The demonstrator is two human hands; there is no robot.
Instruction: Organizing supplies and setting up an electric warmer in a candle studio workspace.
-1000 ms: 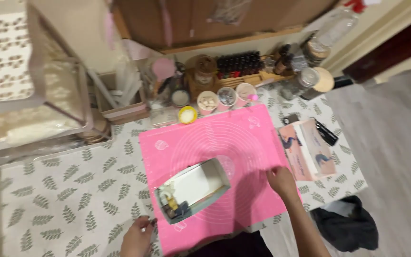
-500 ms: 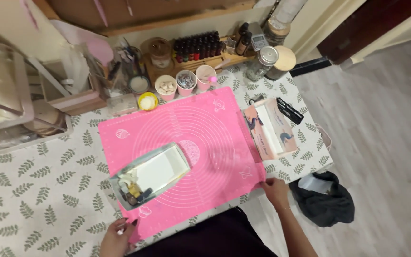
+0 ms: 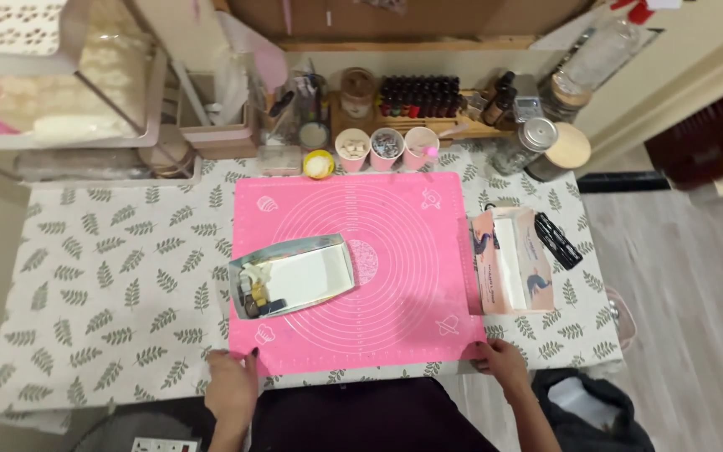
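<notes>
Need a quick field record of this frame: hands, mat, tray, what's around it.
left hand: on the near left corner of the pink mat, fingertips on its edge
right hand: at the mat's near right corner, touching it
mat: lies flat on the leaf-print tablecloth
tray: shallow, on the mat's left half, small items piled at its left end
tissue box: beside the mat's right edge
pink cups: three in a row beyond the mat's far edge

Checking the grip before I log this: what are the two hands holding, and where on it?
Both are on the pink mat: the left hand at its near left corner, the right hand at its near right corner. Whether they pinch or only press cannot be told.
</notes>
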